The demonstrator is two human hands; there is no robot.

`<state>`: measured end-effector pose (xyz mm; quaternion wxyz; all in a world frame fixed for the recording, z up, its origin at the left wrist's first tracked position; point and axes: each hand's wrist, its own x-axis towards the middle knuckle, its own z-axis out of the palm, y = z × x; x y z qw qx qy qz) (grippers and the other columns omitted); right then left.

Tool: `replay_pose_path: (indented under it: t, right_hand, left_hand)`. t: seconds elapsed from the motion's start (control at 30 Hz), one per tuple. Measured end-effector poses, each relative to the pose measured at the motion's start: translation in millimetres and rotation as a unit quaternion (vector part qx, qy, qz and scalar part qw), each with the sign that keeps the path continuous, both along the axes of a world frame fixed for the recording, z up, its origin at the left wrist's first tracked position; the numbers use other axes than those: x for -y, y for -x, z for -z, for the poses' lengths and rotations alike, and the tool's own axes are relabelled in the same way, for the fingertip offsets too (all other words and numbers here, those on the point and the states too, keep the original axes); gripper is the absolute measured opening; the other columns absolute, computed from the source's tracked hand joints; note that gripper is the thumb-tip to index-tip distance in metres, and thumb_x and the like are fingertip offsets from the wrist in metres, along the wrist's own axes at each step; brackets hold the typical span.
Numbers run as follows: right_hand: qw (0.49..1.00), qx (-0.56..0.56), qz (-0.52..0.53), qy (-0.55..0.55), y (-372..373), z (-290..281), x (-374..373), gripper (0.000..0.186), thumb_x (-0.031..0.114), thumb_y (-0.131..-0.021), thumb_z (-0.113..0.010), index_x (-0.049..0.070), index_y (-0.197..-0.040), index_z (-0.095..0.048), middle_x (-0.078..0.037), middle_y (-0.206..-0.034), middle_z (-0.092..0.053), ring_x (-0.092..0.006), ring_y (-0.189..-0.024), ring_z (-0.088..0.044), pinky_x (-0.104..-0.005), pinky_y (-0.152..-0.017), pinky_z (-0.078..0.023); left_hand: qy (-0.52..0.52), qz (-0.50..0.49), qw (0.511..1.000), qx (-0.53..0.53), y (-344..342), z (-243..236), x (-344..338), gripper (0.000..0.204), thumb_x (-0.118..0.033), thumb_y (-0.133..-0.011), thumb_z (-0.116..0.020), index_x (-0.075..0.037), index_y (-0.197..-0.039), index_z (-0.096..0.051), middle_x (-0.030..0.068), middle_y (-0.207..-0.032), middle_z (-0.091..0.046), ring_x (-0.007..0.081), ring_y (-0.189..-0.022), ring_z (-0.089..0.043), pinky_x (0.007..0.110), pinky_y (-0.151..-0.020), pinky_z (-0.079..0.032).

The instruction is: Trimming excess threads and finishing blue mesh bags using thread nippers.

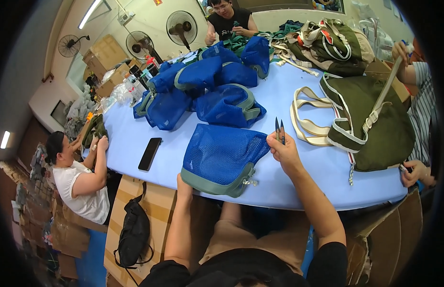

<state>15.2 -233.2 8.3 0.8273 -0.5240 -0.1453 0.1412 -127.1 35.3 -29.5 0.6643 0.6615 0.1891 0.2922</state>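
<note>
Before me, at the table's near edge, is a blue mesh bag point(224, 153) with a grey-green band along its near side and a pale cord end at its right. My left hand point(184, 188) grips the band at its near left corner, with some fingers hidden behind it. My right hand point(284, 152) pinches the bag's far right corner. The same hand is closed around small dark thread snips point(279, 130), their two pointed blades upward and slightly apart. Beyond lies a pile of similar blue mesh bags point(198, 74).
A black phone point(149, 154) lies left on the pale blue table point(121, 143). To the right, a co-worker's hands handle an olive bag point(389, 124) with cream straps. Another person point(83, 177) sits left, another point(231, 24) across. A black pouch point(134, 232) rests on a cardboard box point(162, 205).
</note>
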Motion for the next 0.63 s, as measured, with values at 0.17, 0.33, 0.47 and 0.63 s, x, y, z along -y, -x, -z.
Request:
replay_pose_path:
  t: [0.17,0.33,0.47,0.63]
  right_hand:
    - [0.995,-0.039,-0.050,-0.076,-8,6,7,0.015,0.020,-0.083,-0.058,0.008,-0.078,-0.052,0.003,-0.053,-0.042,-0.0029,-0.041,-0.031,-0.0174,-0.036,-0.021]
    - [0.983,-0.009,-0.172,0.065,1,-3,6,0.021,0.026,-0.080,-0.061,0.008,-0.073,-0.053,0.003,-0.054,-0.044,-0.0027,-0.043,-0.033,-0.0172,-0.039,-0.021]
    - [0.963,0.020,-0.222,0.148,-2,3,4,0.027,0.033,-0.077,-0.063,0.007,-0.075,-0.056,0.003,-0.056,-0.046,-0.0029,-0.048,-0.036,-0.0172,-0.043,-0.025]
    - [0.962,0.069,-0.223,0.145,5,-5,1,0.033,0.035,-0.075,-0.063,0.004,-0.087,-0.059,0.003,-0.062,-0.049,-0.0044,-0.053,-0.040,-0.0174,-0.046,-0.029]
  left_hand:
    - [-0.209,0.047,0.968,-0.133,12,-12,-7,0.030,-0.023,-0.083,-0.050,0.004,-0.072,-0.058,0.0102,-0.055,-0.056,0.0138,-0.053,-0.053,0.032,-0.045,-0.039]
    - [-0.350,-0.119,0.903,-0.218,7,-58,-4,0.026,-0.023,-0.076,-0.055,0.003,-0.076,-0.060,0.0161,-0.064,-0.061,0.0138,-0.059,-0.055,0.032,-0.054,-0.041]
    - [-0.221,-0.068,0.971,-0.065,3,-47,-13,0.014,-0.012,-0.082,-0.050,0.000,-0.076,-0.055,0.0065,-0.069,-0.059,0.0098,-0.065,-0.053,0.023,-0.055,-0.041]
    - [0.113,0.035,0.982,0.149,2,-41,30,0.012,-0.013,-0.086,-0.049,-0.002,-0.089,-0.048,0.0101,-0.084,-0.058,0.0137,-0.072,-0.057,0.026,-0.066,-0.050]
